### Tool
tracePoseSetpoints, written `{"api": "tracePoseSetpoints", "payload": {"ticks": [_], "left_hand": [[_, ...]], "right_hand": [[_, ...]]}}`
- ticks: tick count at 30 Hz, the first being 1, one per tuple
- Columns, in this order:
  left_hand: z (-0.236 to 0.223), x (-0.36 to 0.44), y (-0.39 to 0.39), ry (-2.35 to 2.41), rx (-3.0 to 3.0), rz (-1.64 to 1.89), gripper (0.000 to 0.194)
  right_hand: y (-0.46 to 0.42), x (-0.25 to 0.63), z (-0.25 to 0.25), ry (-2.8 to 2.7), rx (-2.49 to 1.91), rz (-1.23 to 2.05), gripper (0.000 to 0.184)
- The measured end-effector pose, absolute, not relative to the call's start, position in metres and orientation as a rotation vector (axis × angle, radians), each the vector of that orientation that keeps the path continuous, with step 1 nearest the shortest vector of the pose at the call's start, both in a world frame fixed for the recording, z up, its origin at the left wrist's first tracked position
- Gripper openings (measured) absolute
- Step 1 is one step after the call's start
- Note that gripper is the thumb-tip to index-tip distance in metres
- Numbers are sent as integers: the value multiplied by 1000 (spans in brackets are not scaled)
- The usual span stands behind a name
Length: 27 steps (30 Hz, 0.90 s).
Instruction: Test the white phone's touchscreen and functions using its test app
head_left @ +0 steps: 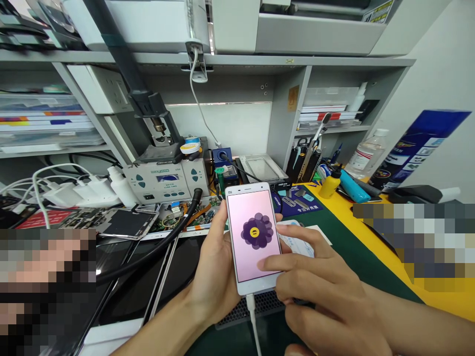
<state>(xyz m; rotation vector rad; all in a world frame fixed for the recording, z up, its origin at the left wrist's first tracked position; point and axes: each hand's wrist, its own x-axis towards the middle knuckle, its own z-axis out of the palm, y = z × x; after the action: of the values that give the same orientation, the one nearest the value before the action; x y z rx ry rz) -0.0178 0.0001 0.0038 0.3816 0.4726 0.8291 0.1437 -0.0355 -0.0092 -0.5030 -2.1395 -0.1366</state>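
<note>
— Where is the white rectangular smartphone (pixel 254 242) located?
— It is held at the centre of the view, screen facing the camera, above the dark green flat work mat (pixel 356 247). A dark purple flower-like shape with a yellow middle is displayed on pink.
— How is it secured?
— It is grasped along its left side by the fingers of the bare left hand (pixel 213 274).
— And the other side?
— The fingers of the bare right hand (pixel 326 282) are released and partly bent. One fingertip is placed at the lower screen; whether the glass is pressed cannot be told.
— Connections and surroundings?
— A thin white cable (pixel 251 309) is joined to the bottom edge. Behind, a grey box-shaped control station (pixel 178 174) is noted.
</note>
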Motion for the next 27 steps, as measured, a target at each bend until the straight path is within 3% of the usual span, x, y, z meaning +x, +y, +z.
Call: {"api": "tracePoseSetpoints", "payload": {"ticks": [11, 13, 18, 27], "left_hand": [[5, -18, -2, 566, 420, 859, 73], [5, -18, -1, 560, 418, 860, 73], [4, -18, -1, 557, 430, 826, 76], [5, -18, -1, 568, 438, 837, 74]], "right_hand": [[-26, 138, -19, -2093, -512, -174, 37], [-24, 139, -18, -2092, -248, -313, 36], [-34, 140, -14, -2158, -562, -207, 36], [-36, 141, -15, -2145, -524, -204, 37]]}}
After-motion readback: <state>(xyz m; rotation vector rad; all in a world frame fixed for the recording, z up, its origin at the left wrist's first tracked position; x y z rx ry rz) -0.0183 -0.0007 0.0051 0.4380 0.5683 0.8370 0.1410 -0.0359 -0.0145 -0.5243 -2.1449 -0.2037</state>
